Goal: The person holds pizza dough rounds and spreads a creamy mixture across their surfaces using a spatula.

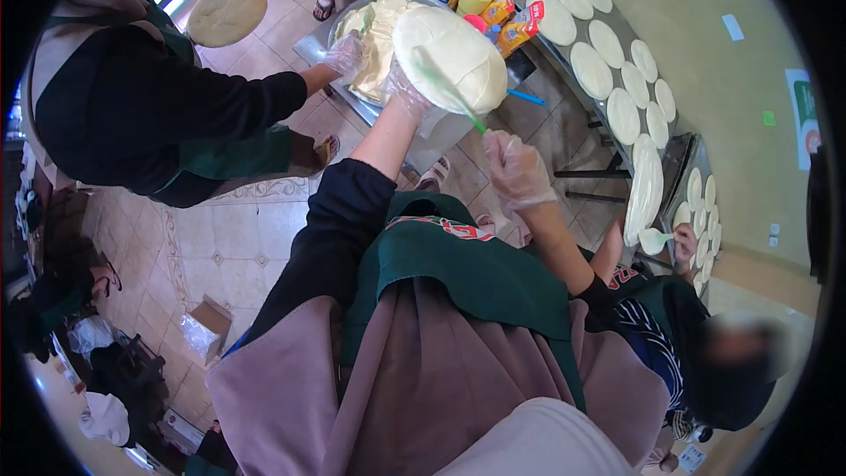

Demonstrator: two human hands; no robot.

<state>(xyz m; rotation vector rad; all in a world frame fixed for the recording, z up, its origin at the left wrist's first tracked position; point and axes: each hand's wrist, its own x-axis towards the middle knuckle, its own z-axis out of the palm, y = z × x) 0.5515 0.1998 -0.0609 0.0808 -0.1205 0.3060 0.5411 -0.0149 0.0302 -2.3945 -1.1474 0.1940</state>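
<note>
In the upper middle, the gloved left hand (405,92) supports a pale round (463,51) from beneath, fingers hidden, while the gloved right hand (518,169) grips a green-handled spatula (458,99) whose blade lies against the round's top. Behind it sits a wide bowl (333,35) of creamy spread, reached by a co-worker's gloved hand (345,55) from the left. At upper right, more pale rounds (590,70) cover a desk (627,28); at the right, another person's hand (684,242) holds a spreader (654,241).

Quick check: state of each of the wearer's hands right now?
Left hand: supporting a coated round base; finger closure hidden.
Right hand: closed, holding a green-handled spatula.
</note>
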